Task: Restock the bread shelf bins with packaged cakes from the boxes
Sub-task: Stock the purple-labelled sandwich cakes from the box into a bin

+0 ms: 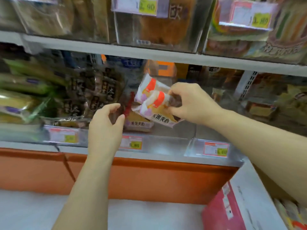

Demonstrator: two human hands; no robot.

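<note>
The left hand [106, 125] curls beside the bin [162, 145]; I cannot tell if it holds anything. One cake [137, 124] lies in the bin, and the right hand [191, 103] holds more cakes [156, 98] just above it. The bin looks mostly bare, so I think most of the job is left.
</note>
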